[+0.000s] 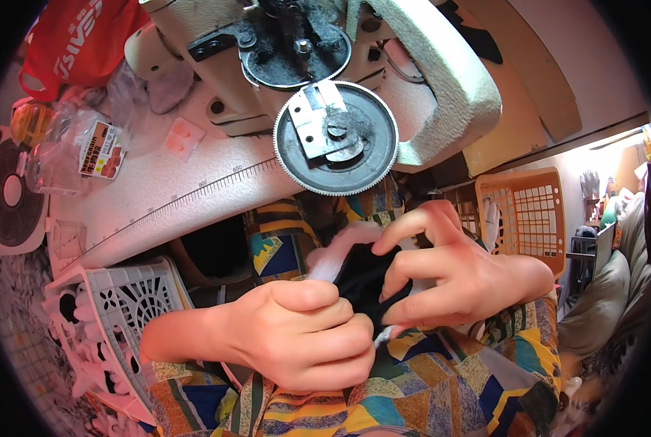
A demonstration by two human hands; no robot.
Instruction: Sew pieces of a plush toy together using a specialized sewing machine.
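My left hand (303,335) is closed in a fist on the near left side of a black-and-white sock (365,280), held over my lap. The fingers of my right hand (449,273) are bent over the sock's right side, thumb and fingertips at its edge. A dark inner part shows between the hands, with a pale fluffy band around its far left side. Much of the sock is hidden by my fingers. Just beyond my hands stands a sewing machine (449,80) with a toothed wheel (336,138) at its front.
A white basket (139,291) of white-and-black pieces stands at the left, an orange basket (522,218) at the right. On the white table (158,182), marked with a ruler scale, lie a clear plastic container (63,156) and a red bag (77,44). Patterned cloth (427,379) covers my lap.
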